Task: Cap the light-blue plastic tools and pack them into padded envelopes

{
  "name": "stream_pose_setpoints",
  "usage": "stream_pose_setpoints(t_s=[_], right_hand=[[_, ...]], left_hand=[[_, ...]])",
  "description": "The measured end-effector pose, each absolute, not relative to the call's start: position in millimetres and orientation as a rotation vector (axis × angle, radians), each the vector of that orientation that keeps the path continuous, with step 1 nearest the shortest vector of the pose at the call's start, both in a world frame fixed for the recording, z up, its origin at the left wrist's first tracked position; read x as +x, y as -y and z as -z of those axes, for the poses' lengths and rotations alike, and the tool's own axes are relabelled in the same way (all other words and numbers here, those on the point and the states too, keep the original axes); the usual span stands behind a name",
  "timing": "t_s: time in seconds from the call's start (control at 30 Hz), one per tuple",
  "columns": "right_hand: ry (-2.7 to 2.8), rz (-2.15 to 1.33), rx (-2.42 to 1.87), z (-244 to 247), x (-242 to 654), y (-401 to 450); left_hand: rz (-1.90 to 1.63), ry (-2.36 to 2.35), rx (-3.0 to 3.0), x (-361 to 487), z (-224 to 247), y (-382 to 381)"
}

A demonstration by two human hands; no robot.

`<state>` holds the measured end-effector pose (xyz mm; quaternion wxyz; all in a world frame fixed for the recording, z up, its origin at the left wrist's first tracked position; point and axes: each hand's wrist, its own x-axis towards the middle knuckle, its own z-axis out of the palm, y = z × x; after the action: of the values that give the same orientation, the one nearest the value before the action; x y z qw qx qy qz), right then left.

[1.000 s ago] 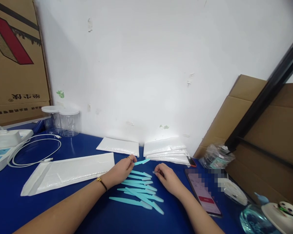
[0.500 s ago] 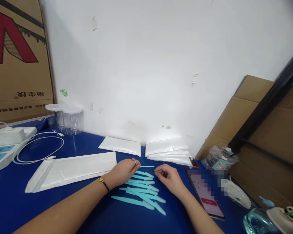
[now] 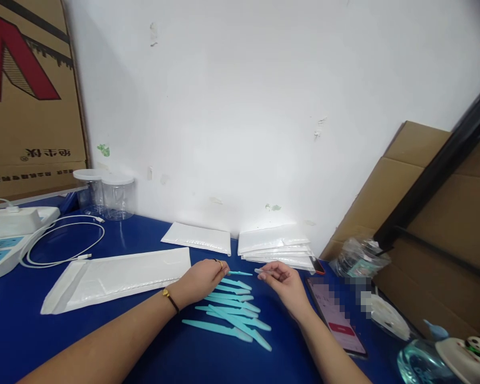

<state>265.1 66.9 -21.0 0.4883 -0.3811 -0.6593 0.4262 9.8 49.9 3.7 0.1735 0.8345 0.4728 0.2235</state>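
My left hand [image 3: 208, 277] pinches the handle of a turquoise eyebrow razor [image 3: 240, 273], whose blade end points right. In my right hand [image 3: 283, 282], thumb and fingers close on a small clear razor cap [image 3: 261, 271], a short gap away from that razor's tip. Several more turquoise eyebrow razors [image 3: 218, 329] lie on the blue table just below my hands, roughly side by side, one crossing over others. They have pale covers on their blade ends. A long white padded envelope [image 3: 124, 280] lies flat beside my left wrist.
White padded envelopes [image 3: 274, 240] are stacked against the wall, with another envelope [image 3: 198, 238] to their left. A phone [image 3: 338, 320] lies right of my right hand. Clear jars [image 3: 119, 200], a white cable [image 3: 68, 261] and a power strip [image 3: 8, 256] are at left.
My right hand has moved slightly right and up, away from the razor's tip, and the clear cap now shows between its fingers. My left hand has stayed almost still.
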Motion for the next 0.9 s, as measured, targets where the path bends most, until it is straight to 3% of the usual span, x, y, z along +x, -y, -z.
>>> stream_pose_setpoints(t_s=[0.73, 0.9], right_hand=[[1.687, -0.915, -1.018, 10, 260, -59], [1.653, -1.095, -0.978, 9, 259, -57]], left_hand=[[-0.618, -1.311, 2.355, 10, -7, -48], [-0.62, -1.305, 2.357, 11, -5, -48]])
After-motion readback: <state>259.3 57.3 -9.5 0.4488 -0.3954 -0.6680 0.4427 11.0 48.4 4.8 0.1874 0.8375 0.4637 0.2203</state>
